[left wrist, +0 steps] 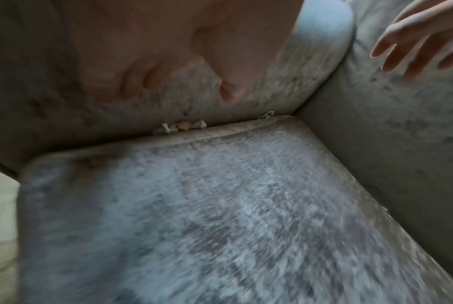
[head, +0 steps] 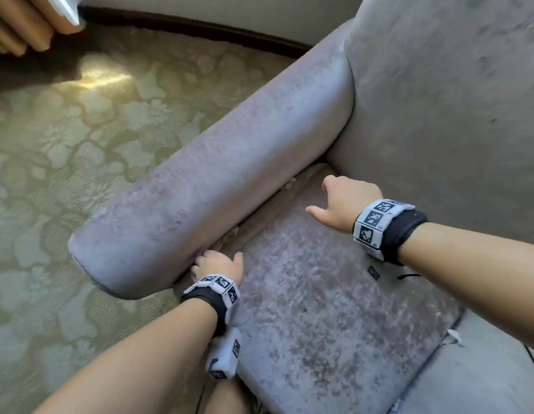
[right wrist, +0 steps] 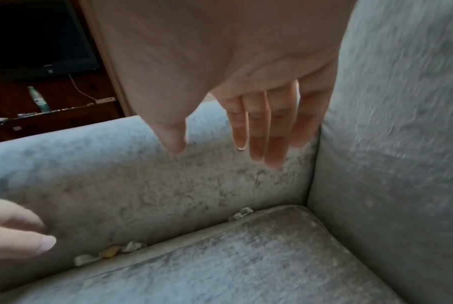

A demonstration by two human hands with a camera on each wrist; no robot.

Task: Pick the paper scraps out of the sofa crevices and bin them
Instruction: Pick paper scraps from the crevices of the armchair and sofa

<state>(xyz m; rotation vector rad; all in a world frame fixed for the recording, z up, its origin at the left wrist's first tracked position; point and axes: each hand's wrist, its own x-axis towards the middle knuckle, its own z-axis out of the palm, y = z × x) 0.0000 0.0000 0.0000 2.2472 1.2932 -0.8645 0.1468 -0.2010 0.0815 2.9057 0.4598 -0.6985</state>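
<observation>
Small crumpled white and yellowish paper scraps (right wrist: 108,252) are wedged in the gap between armrest (head: 206,186) and seat cushion (head: 334,309). The left hand (head: 218,264), apparently empty, is blurred; the right hand (head: 346,201) is spread flat, holding nothing. A further scrap (right wrist: 242,212) is shown clearly only in the wrist views.

right hand (right wrist: 246,82) fingers straight, paper scraps (right wrist: 108,252) in sofa crevice (right wrist: 184,236)

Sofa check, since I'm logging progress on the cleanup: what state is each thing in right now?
Left hand: empty, fingers at the front of the crevice.
Right hand: open, empty, above the seat cushion.
Near scraps: wedged in the crevice between armrest and cushion, not picked.
Far scrap: wedged near the back corner.
White scrap: at the cushion's right edge.
</observation>
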